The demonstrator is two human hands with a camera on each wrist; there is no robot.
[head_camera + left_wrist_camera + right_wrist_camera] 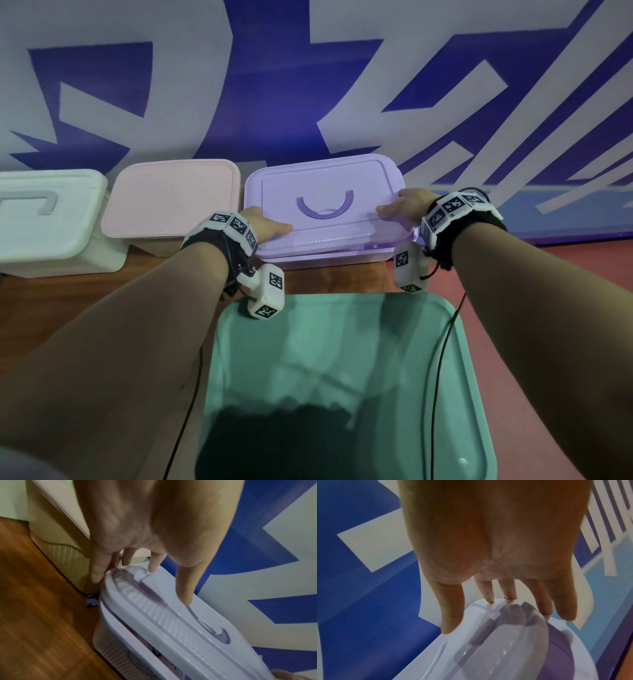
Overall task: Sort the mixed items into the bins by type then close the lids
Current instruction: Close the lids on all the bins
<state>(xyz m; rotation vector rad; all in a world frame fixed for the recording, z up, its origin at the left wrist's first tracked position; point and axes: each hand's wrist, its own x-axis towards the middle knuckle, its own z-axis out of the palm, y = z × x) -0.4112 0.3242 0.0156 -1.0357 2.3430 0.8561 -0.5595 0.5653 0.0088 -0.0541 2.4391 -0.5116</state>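
A purple lid (325, 178) with a darker curved handle lies on the purple bin (342, 262) against the wall. My left hand (267, 226) holds its left end, thumb on top and fingers over the edge. My right hand (400, 205) holds the right end the same way. In the left wrist view my left hand (137, 582) grips the lid (171, 615), and a narrow gap shows between it and the ribbed bin (109, 642) along the near side. In the right wrist view my right hand (505, 608) has fingertips on the lid (488, 649) and outer fingers past its end.
An open green bin (219, 342) stands close in front of me, dark inside. A bin with a pink lid (171, 195) and a white lidded bin (48, 219) sit to the left on the wooden surface (325, 277). A blue-and-white wall is right behind; red floor (513, 274) lies to the right.
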